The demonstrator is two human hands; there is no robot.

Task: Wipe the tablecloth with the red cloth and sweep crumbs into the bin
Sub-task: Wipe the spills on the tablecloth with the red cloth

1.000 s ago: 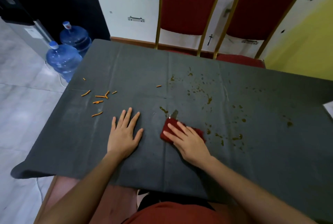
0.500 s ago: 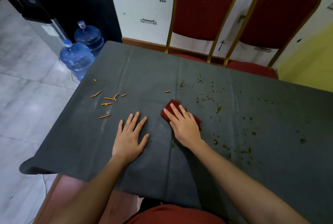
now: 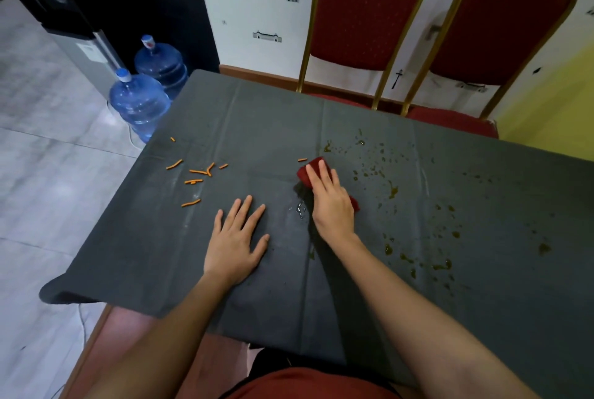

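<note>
Far left, off the table: two blue water jugs on the floor next to a dispenser. No bin in view, can't say where it is.

Orange crumbs scattered on the left part of the grey tablecloth, one stray stick just left of the cloth's far corner. None swept yet.

Left hand: flat, fingers spread wide, palm down on the tablecloth near the front edge, holding nothing. Reads as pinning the fabric.

Between the hands: small wet glint and a dark damp streak running back toward the near edge.

Right hand: flat, palm pressed on the red cloth, fingers extended over it, not a pinch. Cloth is mid-table; its far end shows past the fingertips and a corner pokes out on the right by the wrist.

Right of that: brownish-green spatter, lots of it, from far centre to near right. Untouched. Two red chairs behind the far edge.

Judgement: wiping step, early. To do it well:
- keep the left hand planted so the tablecloth doesn't bunch
- even palm pressure, overlapping strokes
- work rightward into the spatter, don't smear it toward the crumbs
- keep the wet cloth off the dry crumbs; they'd likely stick
- refold to a clean face once soiled
</note>
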